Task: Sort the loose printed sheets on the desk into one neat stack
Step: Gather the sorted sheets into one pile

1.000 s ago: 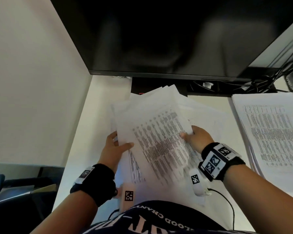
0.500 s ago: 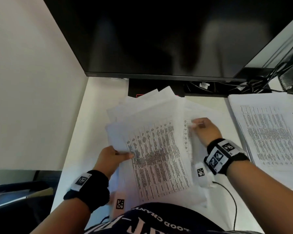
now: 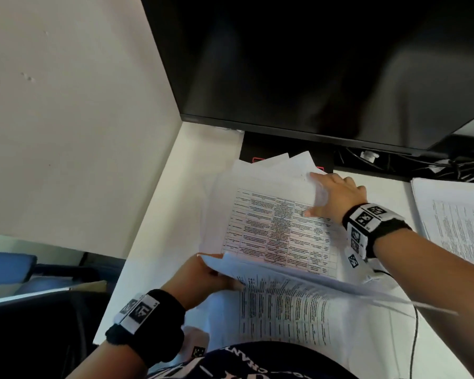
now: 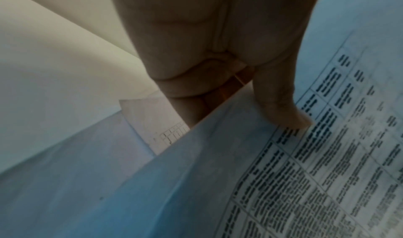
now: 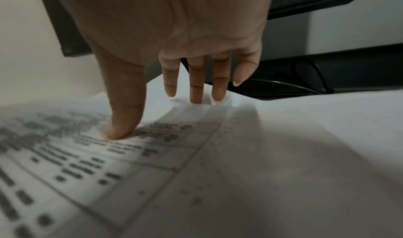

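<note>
Where the lifted sheaf of sheets (image 3: 285, 305) droops over the near edge of the tabletop (image 3: 159, 220), it hides the fingers of the left hand (image 3: 200, 280); only the thumb shows on top, and the left wrist view confirms that thumb (image 4: 281, 107) pressing the printed face while fingers curl beneath, pinching the sheaf at its left edge. The print on every page is too blurred to read. The right hand (image 3: 337, 195) lies spread and flat on the fanned pile of sheets (image 3: 271, 225) that rests on the tabletop, fingers straight, thumb tip (image 5: 119, 129) and fingertips touching the top page near its far right corner. That page is thin white paper bearing a ruled table with dense dark rows; corners of several pages beneath it splay out toward the back. The sheaf in the left hand is limp, curving downward, its layers parted at the right. A second printed stack (image 3: 454, 222) lies apart at the right, cut off by the frame. A large dark monitor (image 3: 312, 64) overhangs the rear, its base partly covered by the fanned corners, with tangled black cables (image 3: 435, 166) behind. A pale wall (image 3: 66, 105) borders the left.
</note>
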`<state>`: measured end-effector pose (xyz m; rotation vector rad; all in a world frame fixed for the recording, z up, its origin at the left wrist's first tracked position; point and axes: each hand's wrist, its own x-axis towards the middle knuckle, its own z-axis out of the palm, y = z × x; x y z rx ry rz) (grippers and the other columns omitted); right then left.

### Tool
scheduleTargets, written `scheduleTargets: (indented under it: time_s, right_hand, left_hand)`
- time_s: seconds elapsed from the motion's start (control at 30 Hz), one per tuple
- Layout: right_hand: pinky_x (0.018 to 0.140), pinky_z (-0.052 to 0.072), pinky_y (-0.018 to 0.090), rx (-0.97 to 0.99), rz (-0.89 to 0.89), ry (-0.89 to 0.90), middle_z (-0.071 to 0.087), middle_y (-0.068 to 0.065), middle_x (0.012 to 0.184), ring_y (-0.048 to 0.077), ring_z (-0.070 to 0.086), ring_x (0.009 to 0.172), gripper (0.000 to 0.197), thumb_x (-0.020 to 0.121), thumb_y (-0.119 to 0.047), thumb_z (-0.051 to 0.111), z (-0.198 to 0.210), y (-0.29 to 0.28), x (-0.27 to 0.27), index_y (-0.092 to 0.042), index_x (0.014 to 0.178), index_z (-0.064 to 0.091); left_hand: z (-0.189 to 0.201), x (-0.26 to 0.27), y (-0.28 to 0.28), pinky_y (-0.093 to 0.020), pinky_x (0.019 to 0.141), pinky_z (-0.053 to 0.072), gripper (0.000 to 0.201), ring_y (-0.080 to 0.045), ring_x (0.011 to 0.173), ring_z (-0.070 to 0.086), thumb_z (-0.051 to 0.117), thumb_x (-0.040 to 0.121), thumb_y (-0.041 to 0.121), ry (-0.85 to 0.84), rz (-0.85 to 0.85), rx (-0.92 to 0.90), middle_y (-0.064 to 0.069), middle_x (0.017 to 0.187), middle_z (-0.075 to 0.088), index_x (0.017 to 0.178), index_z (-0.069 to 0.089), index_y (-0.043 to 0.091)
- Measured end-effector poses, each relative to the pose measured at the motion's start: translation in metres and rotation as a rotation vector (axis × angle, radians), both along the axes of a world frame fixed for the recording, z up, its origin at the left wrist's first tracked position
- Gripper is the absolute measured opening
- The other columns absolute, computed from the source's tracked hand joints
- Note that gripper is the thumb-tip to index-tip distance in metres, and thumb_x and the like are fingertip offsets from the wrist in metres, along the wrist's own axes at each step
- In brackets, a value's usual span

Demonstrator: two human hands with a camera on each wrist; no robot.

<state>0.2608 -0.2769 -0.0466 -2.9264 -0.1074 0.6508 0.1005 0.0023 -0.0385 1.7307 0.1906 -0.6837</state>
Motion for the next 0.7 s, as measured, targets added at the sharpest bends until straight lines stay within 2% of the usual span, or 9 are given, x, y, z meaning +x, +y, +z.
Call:
scheduleTargets:
  time_s: [0.1, 0.17, 0.23, 0.33, 0.4, 0.47, 0.57, 0.63, 0.7]
  right_hand:
    - [0.099, 0.030, 0.044, -0.092, 0.078, 0.021, 0.043, -0.003, 0.135, 0.023, 0.037, 0.123, 0.086, 0.063, -0.058, 0.074, -0.006, 0.000, 0.001, -0.042, 0.136, 0.031]
    - [0.098, 0.031, 0.043, -0.063, 0.027, 0.071, 0.049, -0.004, 0.127, 0.022, 0.043, 0.118, 0.080, 0.060, -0.057, 0.077, -0.013, -0.004, -0.002, -0.038, 0.127, 0.038]
    - [0.099, 0.031, 0.043, -0.055, -0.027, 0.120, 0.054, -0.005, 0.125, 0.021, 0.048, 0.117, 0.076, 0.063, -0.056, 0.075, -0.011, -0.010, -0.006, -0.035, 0.126, 0.038]
    - [0.106, 0.028, 0.040, -0.102, 0.025, 0.230, 0.055, -0.003, 0.128, 0.022, 0.047, 0.123, 0.051, 0.087, -0.040, 0.055, -0.008, -0.012, -0.012, -0.030, 0.135, 0.040]
    - [0.097, 0.037, 0.034, -0.117, 0.006, 0.267, 0.059, -0.001, 0.100, 0.022, 0.054, 0.108, 0.017, 0.092, -0.027, 0.045, -0.004, -0.013, -0.020, -0.023, 0.101, 0.059]
    - [0.086, 0.039, 0.026, -0.043, 0.017, 0.257, 0.056, 0.000, 0.091, 0.021, 0.054, 0.104, 0.018, 0.093, -0.017, 0.047, -0.003, -0.023, -0.036, -0.017, 0.077, 0.057]
    - [0.090, 0.031, 0.016, 0.193, -0.237, 0.219, 0.059, 0.003, 0.118, 0.022, 0.050, 0.118, 0.019, 0.093, -0.009, 0.050, -0.001, -0.039, -0.059, -0.002, 0.108, 0.061]
    - [0.080, 0.040, 0.023, 0.332, -0.453, 0.167, 0.065, 0.002, 0.088, 0.023, 0.058, 0.094, 0.008, 0.090, -0.011, 0.057, -0.005, -0.051, -0.071, -0.010, 0.086, 0.064]
    - [0.075, 0.048, 0.027, 0.555, -0.621, 0.152, 0.067, -0.003, 0.081, 0.019, 0.062, 0.082, 0.006, 0.085, -0.020, 0.067, -0.008, -0.060, -0.084, -0.019, 0.090, 0.065]
  left_hand:
    - [-0.004, -0.004, 0.003, -0.017, 0.075, 0.048, 0.016, -0.011, 0.079, 0.069, 0.085, 0.064, 0.019, 0.003, 0.096, -0.035, -0.007, 0.084, 0.076, 0.078, 0.079, 0.013]
    - [-0.013, -0.003, 0.004, -0.030, 0.075, 0.048, 0.056, -0.018, 0.077, 0.062, 0.088, 0.055, 0.046, -0.005, 0.099, -0.017, -0.018, 0.083, 0.073, 0.081, 0.074, -0.003]
    - [-0.010, -0.001, 0.001, -0.037, 0.085, 0.052, 0.048, -0.018, 0.083, 0.067, 0.089, 0.053, 0.045, 0.008, 0.120, -0.010, -0.015, 0.089, 0.075, 0.080, 0.077, 0.006]
    - [-0.008, 0.002, -0.003, -0.028, 0.087, 0.050, 0.033, -0.015, 0.084, 0.069, 0.086, 0.056, 0.036, 0.006, 0.104, -0.017, -0.003, 0.086, 0.075, 0.078, 0.079, 0.013]
    - [-0.006, 0.003, -0.007, -0.017, 0.078, 0.050, 0.005, -0.006, 0.079, 0.070, 0.082, 0.068, 0.017, 0.011, 0.111, -0.020, 0.003, 0.079, 0.076, 0.071, 0.079, 0.016]
    - [-0.007, 0.004, -0.009, -0.014, 0.074, 0.049, 0.020, -0.001, 0.078, 0.070, 0.074, 0.078, 0.006, -0.022, 0.128, -0.012, 0.008, 0.078, 0.076, 0.070, 0.076, 0.024]
    - [-0.009, 0.004, -0.011, -0.031, 0.086, 0.054, 0.014, -0.012, 0.091, 0.071, 0.068, 0.085, 0.013, -0.057, 0.182, -0.010, 0.005, 0.094, 0.076, 0.098, 0.071, 0.018]
    - [-0.012, 0.006, -0.009, -0.040, 0.088, 0.054, 0.027, -0.018, 0.095, 0.070, 0.072, 0.081, 0.022, -0.082, 0.298, -0.039, 0.003, 0.098, 0.075, 0.106, 0.067, 0.015]
    - [-0.012, 0.007, -0.007, -0.049, 0.088, 0.053, 0.044, -0.023, 0.097, 0.068, 0.074, 0.073, 0.038, -0.099, 0.412, -0.074, -0.001, 0.102, 0.073, 0.109, 0.065, 0.013]
